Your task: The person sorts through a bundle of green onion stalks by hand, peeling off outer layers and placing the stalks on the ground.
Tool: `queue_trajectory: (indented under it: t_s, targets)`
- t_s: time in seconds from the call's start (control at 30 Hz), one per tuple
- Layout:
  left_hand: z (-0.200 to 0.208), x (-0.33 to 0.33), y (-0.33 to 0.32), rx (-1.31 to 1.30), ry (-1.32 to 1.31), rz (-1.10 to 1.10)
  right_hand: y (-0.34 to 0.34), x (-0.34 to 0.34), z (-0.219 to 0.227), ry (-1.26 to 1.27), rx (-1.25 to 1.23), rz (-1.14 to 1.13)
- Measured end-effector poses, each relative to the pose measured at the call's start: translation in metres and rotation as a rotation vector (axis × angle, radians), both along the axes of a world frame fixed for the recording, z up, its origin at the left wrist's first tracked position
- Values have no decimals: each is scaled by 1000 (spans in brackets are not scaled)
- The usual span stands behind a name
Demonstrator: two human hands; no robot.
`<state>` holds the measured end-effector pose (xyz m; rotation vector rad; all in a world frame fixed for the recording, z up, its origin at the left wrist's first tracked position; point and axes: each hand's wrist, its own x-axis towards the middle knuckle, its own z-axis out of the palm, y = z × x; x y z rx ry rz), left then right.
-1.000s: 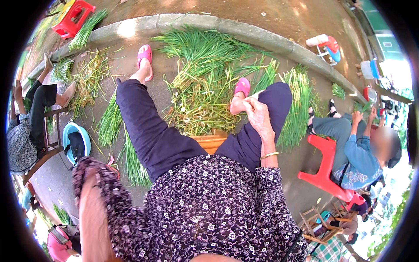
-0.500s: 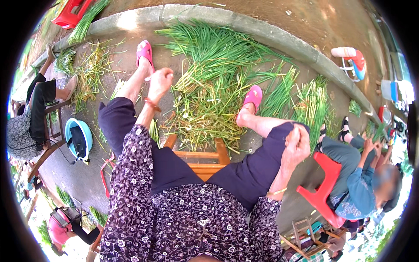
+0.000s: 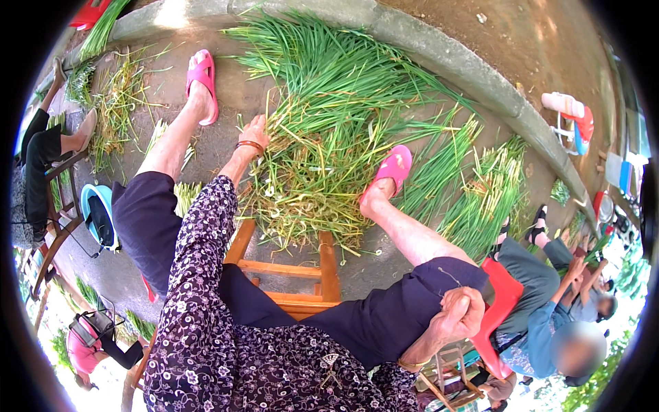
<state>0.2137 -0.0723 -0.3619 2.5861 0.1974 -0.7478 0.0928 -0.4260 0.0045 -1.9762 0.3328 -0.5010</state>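
Observation:
My left hand (image 3: 255,132), with a reddish-brown bracelet at the wrist, reaches out to the left edge of a big heap of long green stalks (image 3: 336,82). Its fingers are stretched forward and touch the stalks there. Yellowed, tangled stalks (image 3: 302,199) cover the near part of the heap. Over my right knee, my right hand (image 3: 458,314) is closed with thumb and fingers pressed together; whatever lies in it is hidden. A thin pale strand (image 3: 449,276) shows on the dark trouser cloth just above that hand.
A wooden stool (image 3: 288,268) stands between my legs. Bundled stalks (image 3: 484,199) lie right of my pink slipper (image 3: 391,172). A stone kerb (image 3: 439,51) curves behind the heap. A blue basin (image 3: 96,213) sits at left; a co-worker (image 3: 542,329) sits by a red stool (image 3: 498,302) at right.
My left hand has moved from above my left shin onto the heap's edge, its pinched fingers now stretched out. My right hand stays closed by the knee. The whole view has shifted.

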Motion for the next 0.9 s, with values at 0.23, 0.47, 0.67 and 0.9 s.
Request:
queue_trajectory:
  t_s: [0.23,0.47,0.67,0.9]
  targets:
    - [1,17,-20,-90,12,94,3,4,3,11,-33,13]
    - [3,13,-18,-95,-84,78,1,3,3,25,-51,31]
    - [3,6,-11,-158,-141,141,3,2,2,43,-8,25]
    - [5,5,-14,-263,-318,334,10,3,9,82,-46,-5]
